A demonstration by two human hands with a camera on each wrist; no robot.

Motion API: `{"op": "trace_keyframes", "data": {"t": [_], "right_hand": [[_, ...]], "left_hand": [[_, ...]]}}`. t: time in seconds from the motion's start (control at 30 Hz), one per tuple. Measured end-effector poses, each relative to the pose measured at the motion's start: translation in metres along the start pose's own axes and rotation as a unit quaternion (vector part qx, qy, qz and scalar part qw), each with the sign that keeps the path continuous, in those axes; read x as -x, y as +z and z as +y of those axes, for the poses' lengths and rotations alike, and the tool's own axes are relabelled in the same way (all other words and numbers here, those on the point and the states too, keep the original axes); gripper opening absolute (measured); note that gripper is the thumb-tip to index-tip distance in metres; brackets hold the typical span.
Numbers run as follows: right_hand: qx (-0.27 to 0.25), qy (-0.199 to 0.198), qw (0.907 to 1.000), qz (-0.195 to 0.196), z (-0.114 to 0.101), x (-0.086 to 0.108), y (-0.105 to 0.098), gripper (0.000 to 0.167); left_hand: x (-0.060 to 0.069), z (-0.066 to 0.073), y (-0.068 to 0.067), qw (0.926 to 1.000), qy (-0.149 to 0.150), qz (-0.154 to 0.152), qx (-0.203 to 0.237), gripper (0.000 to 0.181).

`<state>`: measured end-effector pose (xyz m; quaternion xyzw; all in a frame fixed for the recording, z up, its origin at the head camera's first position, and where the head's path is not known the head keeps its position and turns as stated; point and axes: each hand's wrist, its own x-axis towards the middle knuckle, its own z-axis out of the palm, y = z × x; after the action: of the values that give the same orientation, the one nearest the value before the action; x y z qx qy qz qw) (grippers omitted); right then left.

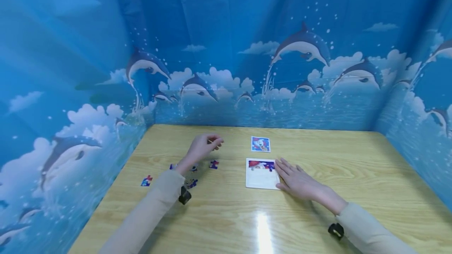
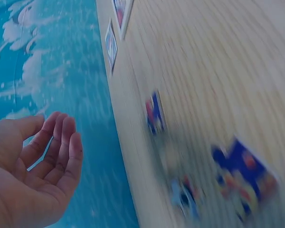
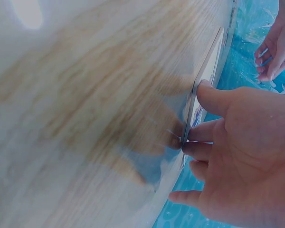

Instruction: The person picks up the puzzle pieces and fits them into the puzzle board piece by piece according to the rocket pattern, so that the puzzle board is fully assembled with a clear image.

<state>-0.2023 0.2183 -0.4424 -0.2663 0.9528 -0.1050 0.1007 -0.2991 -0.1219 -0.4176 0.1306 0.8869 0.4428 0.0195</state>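
Observation:
My left hand point(image 1: 205, 146) hovers over the table's back left part; in the left wrist view the hand point(image 2: 42, 171) has loosely bent fingers, with nothing visible in them. Below it lies a puzzle piece point(image 1: 214, 164), with several more around my forearm, partly hidden by it. A white puzzle frame point(image 1: 262, 179) lies flat at the middle, with joined red, white and purple pieces point(image 1: 260, 165) along its top. My right hand point(image 1: 298, 181) rests at the frame's right edge, fingers extended; in the right wrist view the thumb and fingertips of the hand point(image 3: 247, 152) touch that edge.
A small picture card point(image 1: 260, 144) lies just behind the frame. One piece point(image 1: 146, 180) lies apart at the far left of the wooden table point(image 1: 226, 214). A blue curtain with dolphins point(image 1: 226, 50) stands behind the table and along its sides.

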Motion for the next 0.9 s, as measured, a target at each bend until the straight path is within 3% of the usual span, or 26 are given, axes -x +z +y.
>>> {"op": "trace_keyframes", "data": {"t": [0.27,0.63,0.9], "right_hand": [[0.004,-0.002,1.0000,0.002,0.000,0.000,0.000,0.067],[0.002,0.002,1.0000,0.005,-0.002,0.003,0.000,0.067],[0.006,0.000,1.0000,0.005,-0.001,0.002,-0.002,0.067]], "left_hand": [[0.016,-0.034,-0.031,0.9999,0.002,0.016,-0.007,0.033],[0.046,-0.067,-0.069,0.9989,-0.005,0.026,-0.038,0.035],[0.064,-0.087,-0.088,0.9966,-0.013,0.026,-0.078,0.038]]}}
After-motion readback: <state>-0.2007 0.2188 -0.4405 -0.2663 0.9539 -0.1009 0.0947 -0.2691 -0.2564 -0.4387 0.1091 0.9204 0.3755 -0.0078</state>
